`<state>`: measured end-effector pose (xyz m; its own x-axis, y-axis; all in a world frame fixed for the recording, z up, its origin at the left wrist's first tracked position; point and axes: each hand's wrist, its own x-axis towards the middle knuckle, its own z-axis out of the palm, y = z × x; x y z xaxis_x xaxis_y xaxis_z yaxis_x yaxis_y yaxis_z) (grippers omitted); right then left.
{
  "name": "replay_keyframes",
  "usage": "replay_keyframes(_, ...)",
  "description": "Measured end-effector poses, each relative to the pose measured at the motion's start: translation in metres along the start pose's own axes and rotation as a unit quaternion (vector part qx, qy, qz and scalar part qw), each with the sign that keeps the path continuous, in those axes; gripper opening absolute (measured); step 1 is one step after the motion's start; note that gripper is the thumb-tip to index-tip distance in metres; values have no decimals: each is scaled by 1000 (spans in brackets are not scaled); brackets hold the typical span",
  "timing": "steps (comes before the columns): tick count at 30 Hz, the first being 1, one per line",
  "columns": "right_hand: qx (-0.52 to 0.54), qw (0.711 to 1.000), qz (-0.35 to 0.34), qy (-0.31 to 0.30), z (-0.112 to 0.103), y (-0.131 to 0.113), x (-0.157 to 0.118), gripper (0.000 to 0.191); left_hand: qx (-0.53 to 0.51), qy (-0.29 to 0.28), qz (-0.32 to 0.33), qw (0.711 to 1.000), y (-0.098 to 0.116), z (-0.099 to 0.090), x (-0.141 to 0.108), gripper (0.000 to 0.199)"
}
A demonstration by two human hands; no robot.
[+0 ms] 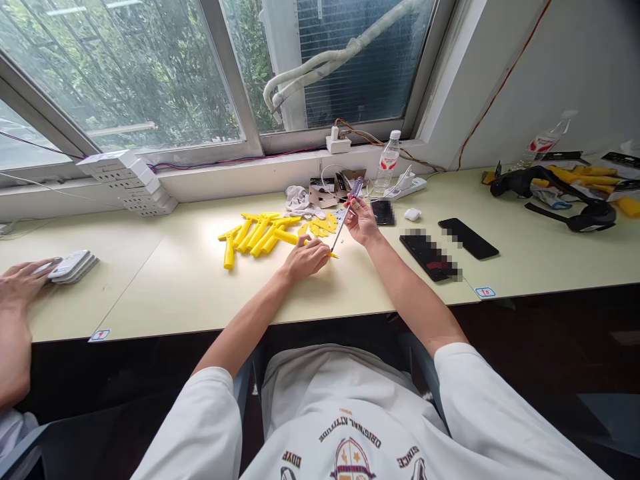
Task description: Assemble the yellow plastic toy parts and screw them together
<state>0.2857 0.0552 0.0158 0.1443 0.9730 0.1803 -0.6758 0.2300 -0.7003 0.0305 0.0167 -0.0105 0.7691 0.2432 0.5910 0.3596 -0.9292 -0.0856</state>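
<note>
Head view, left hand: The person's left hand (309, 257) is closed around a yellow handle (286, 237), steadying it above the table (190, 287), towards the front edge.
Right hand: Fingers of the right hand (362, 221) are clamped on a screwdriver (342, 226), which slants down to the left.
Screwdriver tip: It meets the right end of the held handle, just beside the left fingers; whether it sits in a screw is too small to tell.
Yellow pile: More yellow handles (259, 233) lie heaped left of the hands, midway between the table's front and back edges; flat yellow pieces (320, 227) lie beside them.
Back edge: A white cloth (300, 201), a water bottle (389, 162) and a power strip (407, 187) stand or lie along it.
Right of the hands: A small white case (413, 214) and two dark phones (469, 238) rest there, the nearer phone close to the front edge.
Left end: A co-worker's hand (23, 283) touches a stack of white pieces (75, 268) near the front edge.
</note>
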Motion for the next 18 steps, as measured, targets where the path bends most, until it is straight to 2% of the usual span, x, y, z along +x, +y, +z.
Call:
replay_keyframes(5,25,1000,-3,6,-6,6,5,39,6,-2,-3,1000,2,-1,1,10)
replay_keyframes(14,30,998,57,30,0,6,3,18,7,17,-4,1000,1,0,2,9)
replay_keyframes(18,11,999,41,32,2,6,1,12,4,15,-4,1000,0,0,1,8)
